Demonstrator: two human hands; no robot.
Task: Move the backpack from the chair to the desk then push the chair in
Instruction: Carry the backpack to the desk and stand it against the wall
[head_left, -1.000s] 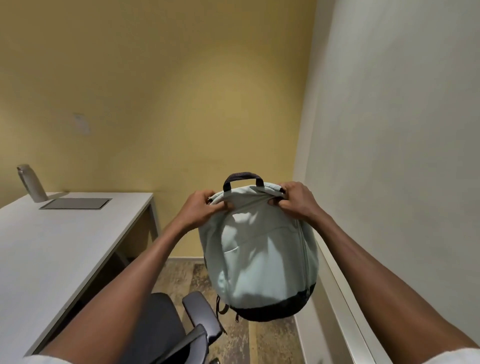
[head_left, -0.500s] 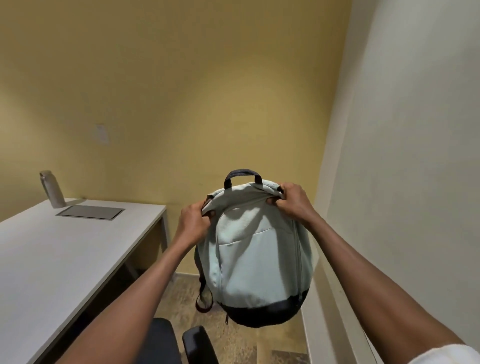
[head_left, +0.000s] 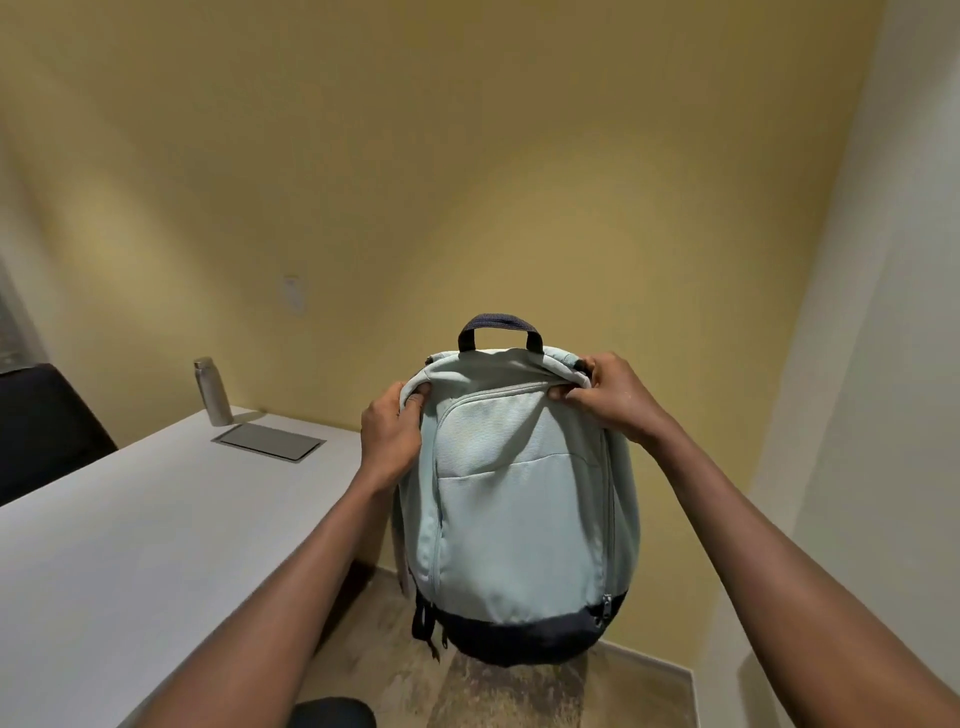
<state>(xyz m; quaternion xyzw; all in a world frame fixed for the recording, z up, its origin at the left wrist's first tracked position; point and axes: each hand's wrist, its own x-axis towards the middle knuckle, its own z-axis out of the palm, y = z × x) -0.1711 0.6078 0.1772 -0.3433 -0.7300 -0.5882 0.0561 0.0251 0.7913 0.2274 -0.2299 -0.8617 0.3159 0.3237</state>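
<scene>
Pale-blue backpack (head_left: 519, 499) hangs gripped between both hands (head_left: 390, 434).

The pale blue-green fabric backpack (head_left: 519, 499) with a dark navy base and a navy loop handle on top hangs upright in the air, its front pocket side facing the camera, zips closed. It is just beside the right end of the long white flat-topped bench (head_left: 130, 545), at about bench-top height and higher, clear of the floor. A rounded black part of the chair (head_left: 332, 713) shows at the bottom edge, below the bench's near corner.
</scene>
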